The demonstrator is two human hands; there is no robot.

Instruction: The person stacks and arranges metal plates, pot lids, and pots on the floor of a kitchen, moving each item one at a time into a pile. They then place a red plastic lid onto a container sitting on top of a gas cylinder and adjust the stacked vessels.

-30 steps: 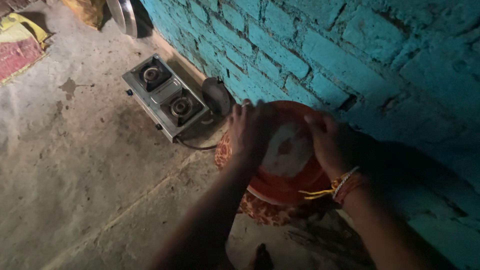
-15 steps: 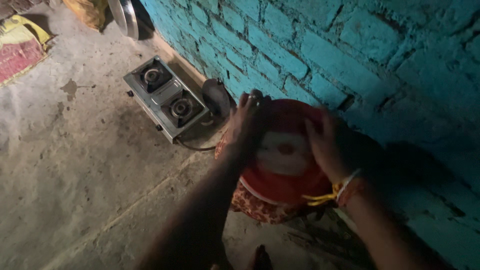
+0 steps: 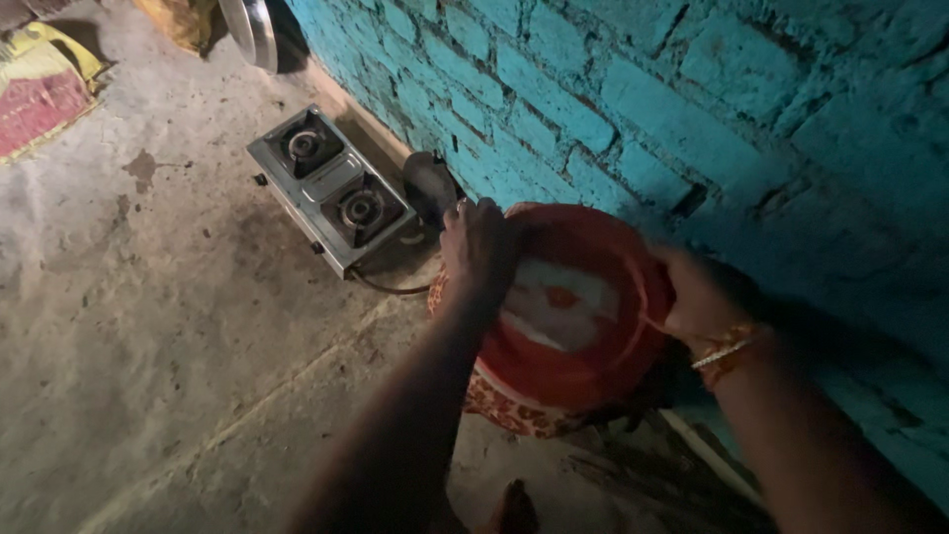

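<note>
A round red lid or basin [image 3: 583, 356] with a white patch in its middle sits tilted on a red patterned container [image 3: 504, 407] beside the turquoise brick wall. My left hand [image 3: 477, 247] grips its left rim from above. On the right rim my right hand [image 3: 704, 297] holds on, with a thread band on the wrist. Both forearms reach in from the bottom of the view.
A steel two-burner gas stove [image 3: 331, 188] stands on the concrete floor left of the hands, with a dark round pan [image 3: 429, 186] leaning by the wall. A steel plate [image 3: 249, 32] and coloured sacks [image 3: 40, 84] lie farther back. A foot [image 3: 514, 509] shows at the bottom.
The red lid has turned and tilted between my hands. My right hand slid from its top face out to the right rim; my left hand stayed on the left rim.
</note>
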